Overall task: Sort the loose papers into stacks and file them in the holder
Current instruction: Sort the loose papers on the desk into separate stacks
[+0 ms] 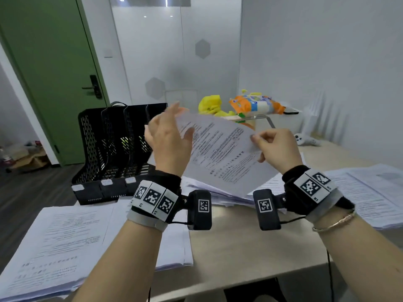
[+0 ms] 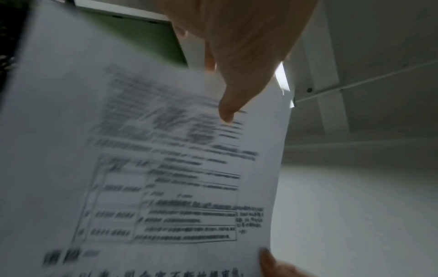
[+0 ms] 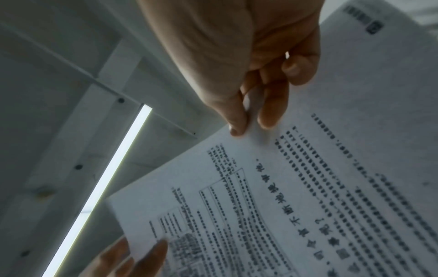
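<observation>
A printed sheet (image 1: 220,153) is held up, tilted, above the beige table (image 1: 250,247). My left hand (image 1: 182,122) grips its left edge, thumb on the printed face and fingers behind. My right hand (image 1: 255,138) pinches the right edge between thumb and forefinger. The left wrist view shows the left hand (image 2: 219,90) with its thumb pressed on the blurred sheet (image 2: 142,168). In the right wrist view the right hand (image 3: 250,123) nips the edge of the sheet (image 3: 308,187). The black mesh holder (image 1: 113,149) stands upright at the back left, just left of my left hand.
Paper stacks lie at the front left (image 1: 65,247), under the held sheet (image 1: 218,192) and at the right (image 1: 370,192). Behind are a yellow bag (image 1: 210,105), an orange packet (image 1: 255,105) and a white controller (image 1: 305,139). A green door (image 1: 50,73) is at the left.
</observation>
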`<state>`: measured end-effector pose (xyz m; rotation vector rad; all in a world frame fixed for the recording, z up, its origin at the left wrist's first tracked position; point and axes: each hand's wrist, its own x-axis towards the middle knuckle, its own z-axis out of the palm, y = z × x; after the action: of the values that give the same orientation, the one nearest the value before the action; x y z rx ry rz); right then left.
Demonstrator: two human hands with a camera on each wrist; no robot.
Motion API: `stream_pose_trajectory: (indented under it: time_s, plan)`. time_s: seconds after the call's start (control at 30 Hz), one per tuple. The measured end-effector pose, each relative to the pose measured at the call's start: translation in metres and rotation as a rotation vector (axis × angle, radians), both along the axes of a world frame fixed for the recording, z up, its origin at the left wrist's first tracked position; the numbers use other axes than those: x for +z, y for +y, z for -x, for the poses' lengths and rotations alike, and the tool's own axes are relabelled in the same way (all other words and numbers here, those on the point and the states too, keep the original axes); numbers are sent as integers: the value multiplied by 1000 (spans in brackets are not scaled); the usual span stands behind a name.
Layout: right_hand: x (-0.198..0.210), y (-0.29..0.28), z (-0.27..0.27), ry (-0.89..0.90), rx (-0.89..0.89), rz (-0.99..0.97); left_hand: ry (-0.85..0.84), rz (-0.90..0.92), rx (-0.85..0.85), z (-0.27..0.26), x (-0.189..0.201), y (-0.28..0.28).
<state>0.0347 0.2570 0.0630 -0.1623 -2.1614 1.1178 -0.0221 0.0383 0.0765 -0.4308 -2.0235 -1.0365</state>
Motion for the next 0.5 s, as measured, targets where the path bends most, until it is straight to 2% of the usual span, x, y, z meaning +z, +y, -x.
stream_pose_trajectory:
  time_s: [0.13, 0.2, 0.27, 0.33, 0.43, 0.5]
  plan:
    - [-8, 20, -3, -36, -71, 139, -120, -110, -2, 4, -12, 8]
    - [-14, 28, -6, -60, -103, 197, -190, -115, 72, 7, -21, 13]
    - [-21, 34, -10, -86, -121, 266, -309, -89, 77, 9, -30, 18]
    - [-28, 39, -12, -94, -122, 329, -458, -82, -29, 17, -43, 24]
    - [-36, 42, -12, -104, -125, 369, -668, -119, -285, 20, -55, 30]
    - [-39, 41, -10, -108, -118, 400, -742, -74, -329, 18, -60, 32]
